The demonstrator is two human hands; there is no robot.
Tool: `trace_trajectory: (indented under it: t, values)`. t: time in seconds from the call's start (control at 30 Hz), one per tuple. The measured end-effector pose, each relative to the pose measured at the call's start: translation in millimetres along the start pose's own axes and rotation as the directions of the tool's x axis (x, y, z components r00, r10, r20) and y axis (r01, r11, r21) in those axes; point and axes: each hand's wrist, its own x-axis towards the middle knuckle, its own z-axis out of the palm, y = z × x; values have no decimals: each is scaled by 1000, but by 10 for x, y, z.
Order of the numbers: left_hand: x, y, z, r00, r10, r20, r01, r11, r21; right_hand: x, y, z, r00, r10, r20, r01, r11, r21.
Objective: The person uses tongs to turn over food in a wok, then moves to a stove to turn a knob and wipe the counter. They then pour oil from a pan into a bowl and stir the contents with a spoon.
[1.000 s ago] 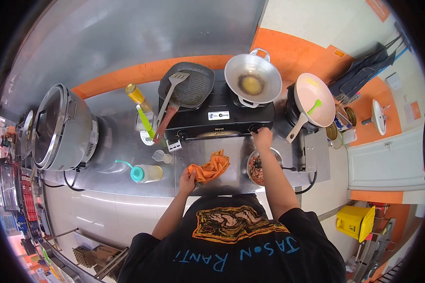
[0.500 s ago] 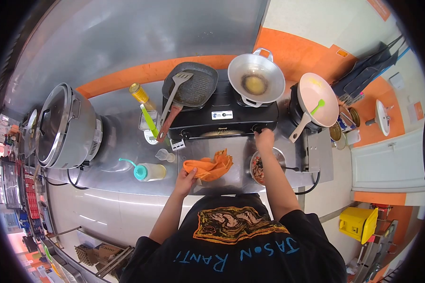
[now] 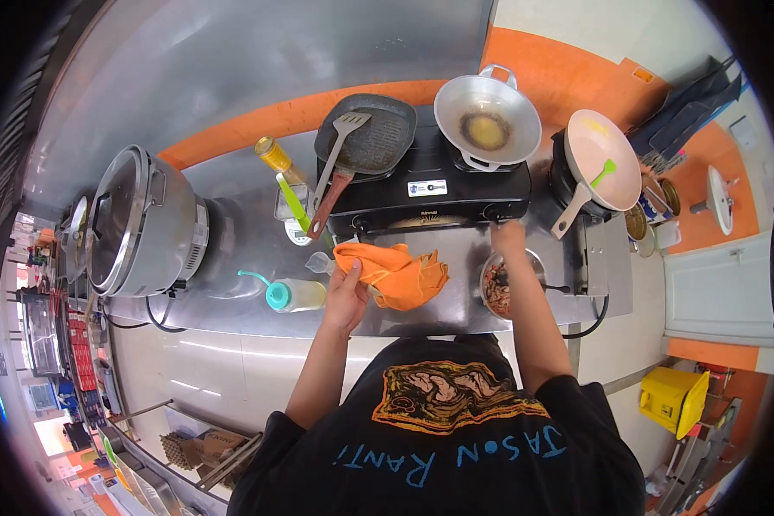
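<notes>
My left hand [image 3: 346, 297] is closed on a bunched orange cloth [image 3: 400, 273], held over the steel counter. At the front of the black gas stove [image 3: 387, 220], my right hand [image 3: 509, 239] has its fingers closed at the right stove knob [image 3: 492, 212]; the hand partly hides their grip. Beneath my right forearm is a metal bowl [image 3: 488, 303] of chopped reddish food, with a dark handle sticking out to the right. A silver wok [image 3: 525, 129] with some yellowish liquid sits on the right burner. On the left burner is a dark grill pan [image 3: 387, 142] with a spatula [image 3: 346, 138] across it.
A large grey cooker [image 3: 159, 232] stands at the left. A squeeze bottle [image 3: 305, 295], small clear cup [image 3: 320, 263], yellow-capped bottle [image 3: 273, 155] and green-handled utensil [image 3: 292, 202] are left of the stove. At the right, a pale frying pan [image 3: 623, 172] holds a green utensil.
The camera view has shifted, so the counter appears further right and higher. My left hand has lifted the orange cloth, which now hangs more spread. My right hand stays by the knob.
</notes>
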Motion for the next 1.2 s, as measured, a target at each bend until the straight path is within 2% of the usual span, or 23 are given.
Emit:
trace_trajectory:
  t: [0.03, 0.1, 0.17, 0.2, 0.27, 0.33, 0.37, 0.43, 0.5, 0.53, 0.57, 0.63, 0.73, 0.83, 0.87, 0.97, 1.07, 1.13, 1.17, 1.2]
  values:
    - [18, 21, 11, 1000, -1, 2, 1, 1000, 14, -175, -138, -204, 988, -24, 150, 24, 1000, 2]
    - [25, -11, 50, 999, -46, 22, 44, 997, 70, -766, -556, -560, 944, -234, 233, 128, 910, 394]
    - [8, -112, 97, 991, -106, 78, 96, 988, 119, -1298, -892, -703, 800, -596, 75, 461, 690, 558]
    - [3, -178, 121, 983, -137, 121, 120, 983, 138, -1421, -941, -603, 741, -667, 84, 484, 616, 622]
    - [25, -242, 166, 970, -167, 174, 146, 981, 125, -1530, -794, -384, 711, -671, 212, 316, 574, 755]
    - [86, -236, 133, 990, -82, 118, 69, 991, 112, -1519, -708, -296, 689, -557, 464, -65, 590, 805]
    - [116, -228, 108, 996, -35, 86, 25, 994, 105, -1510, -703, -375, 727, -521, 447, -82, 580, 811]
    - [161, -321, -9, 999, -27, 30, 19, 970, 242, -1517, -710, -581, 794, -447, 413, -116, 555, 824]
    - [238, -545, -236, 998, -59, 4, 52, 906, 421, -1469, -705, -635, 851, -380, 361, -75, 593, 802]
    - [159, -481, 22, 993, -114, -3, 103, 889, 447, -1445, -699, -653, 878, -344, 333, -59, 612, 789]
    - [182, -474, 55, 968, -244, 61, 199, 893, 404, -1407, -681, -643, 891, -314, 328, -55, 641, 765]
    - [213, -473, 93, 855, -481, 195, 403, 851, 336, -1323, -618, -559, 914, -250, 320, -59, 698, 713]
    - [344, -510, 73, 819, -548, 174, 368, 731, 574, -1285, -497, -483, 926, -249, 284, 136, 921, 366]
    - [430, -670, -57, 907, -420, 26, 218, 523, 824, -1499, -604, -503, 949, -260, 179, 174, 903, 392]
    - [416, -725, -49, 923, -385, -6, 201, 468, 861, -1554, -638, -471, 957, -262, 123, 210, 920, 330]
    - [367, -765, -9, 831, -544, 120, 218, 517, 828, -1487, -632, -414, 964, -266, 22, 255, 944, 210]
    - [200, -644, 203, 822, -536, 192, 400, 784, 475, -1252, -417, -334, 932, -235, 276, 79, 875, 477]
    - [214, -602, 73, 765, -549, 337, 518, 835, 186, -1180, -363, -490, 842, -215, 494, -215, 708, 673]
    - [233, -603, -1, 740, -534, 408, 572, 819, 34, -1159, -353, -551, 769, -233, 596, -370, 597, 712]
    - [264, -648, -60, 729, -502, 465, 572, 820, -11, -1147, -280, -419, 784, -322, 531, -396, 399, 827]
